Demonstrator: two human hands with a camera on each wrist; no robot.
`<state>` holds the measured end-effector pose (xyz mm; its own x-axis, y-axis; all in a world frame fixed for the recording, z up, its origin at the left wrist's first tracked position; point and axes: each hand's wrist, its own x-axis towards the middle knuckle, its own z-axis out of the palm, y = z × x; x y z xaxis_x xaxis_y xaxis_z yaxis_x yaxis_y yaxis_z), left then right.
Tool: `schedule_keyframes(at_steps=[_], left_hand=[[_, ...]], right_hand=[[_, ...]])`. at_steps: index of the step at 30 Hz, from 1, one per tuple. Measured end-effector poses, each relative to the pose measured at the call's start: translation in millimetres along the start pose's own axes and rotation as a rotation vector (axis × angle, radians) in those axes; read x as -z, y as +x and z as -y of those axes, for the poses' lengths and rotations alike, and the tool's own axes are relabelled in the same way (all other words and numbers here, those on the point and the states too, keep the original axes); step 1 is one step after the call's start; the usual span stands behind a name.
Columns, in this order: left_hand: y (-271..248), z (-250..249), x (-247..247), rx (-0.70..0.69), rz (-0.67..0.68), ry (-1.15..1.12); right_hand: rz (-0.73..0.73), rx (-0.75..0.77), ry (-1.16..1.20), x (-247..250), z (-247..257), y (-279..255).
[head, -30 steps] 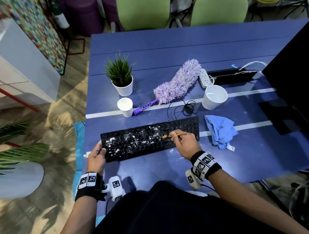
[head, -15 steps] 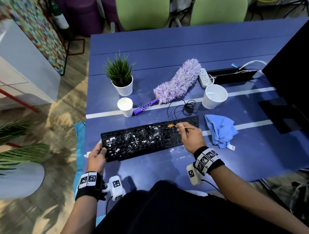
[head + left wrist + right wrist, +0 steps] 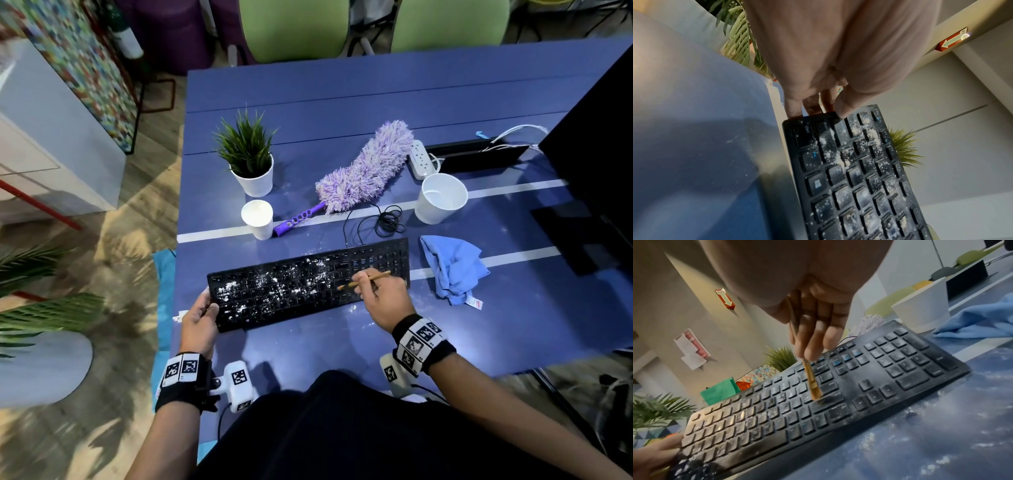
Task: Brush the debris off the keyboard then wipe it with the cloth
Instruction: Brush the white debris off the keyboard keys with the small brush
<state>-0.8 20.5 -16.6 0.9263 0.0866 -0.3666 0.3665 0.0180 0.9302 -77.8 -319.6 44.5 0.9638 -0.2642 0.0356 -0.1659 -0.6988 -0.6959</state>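
Observation:
A black keyboard [image 3: 308, 284] lies on the blue table [image 3: 342, 102], its left and middle keys dusted with white crumbs [image 3: 260, 291]. My left hand [image 3: 202, 313] grips the keyboard's left end [image 3: 812, 118], thumb on top and fingers over the edge. My right hand [image 3: 373, 291] pinches a thin wooden brush [image 3: 364, 279]; its bristles [image 3: 819, 400] touch the keys right of the middle. The keyboard [image 3: 818, 394] looks cleaner on its right side. A crumpled blue cloth [image 3: 452, 270] lies just right of the keyboard.
Behind the keyboard are a small white cup [image 3: 257, 219], a potted plant [image 3: 250, 161], a purple duster [image 3: 363, 171], a coiled black cable [image 3: 387, 219], a larger white cup [image 3: 440, 198] and a power strip [image 3: 421, 159]. A black monitor [image 3: 599, 154] stands at the right.
My right hand has swept the brush from the keyboard's far edge back toward me and slightly left, onto the middle rows. The left hand has kept its hold on the left end.

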Motion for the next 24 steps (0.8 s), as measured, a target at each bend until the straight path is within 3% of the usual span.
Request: schedule_keyframes(at_steps=[3,7,12,17,21,22,24], left_hand=[[-1,-2,0,-0.007,0.003,0.001],[-3,-6,-2,0.003,0.004,-0.004],[0,-4,-1,0.015,-0.006,-0.002],[-1,-6,-1,-0.001,0.007,-0.004],[0,-5,-2,0.008,-0.005,-0.007],[-1,-5,-2,0.005,-0.003,-0.012],[-2,-6,-4,0.001,-0.001,-0.019]], right_hand=[[0.045,0.042,-0.03,-9,3,-2],[-0.008,-0.062,-0.182,-9,-4,1],[0.049,-0.01,-0.175,0,-7,2],[-0.152,0.062,-0.042,7,-7,6],[0.103,-0.111,-0.161,0,-16,8],[0.119,-0.123,-0.154,-1,-17,6],[0.01,-0.068,-0.083,3,-16,3]])
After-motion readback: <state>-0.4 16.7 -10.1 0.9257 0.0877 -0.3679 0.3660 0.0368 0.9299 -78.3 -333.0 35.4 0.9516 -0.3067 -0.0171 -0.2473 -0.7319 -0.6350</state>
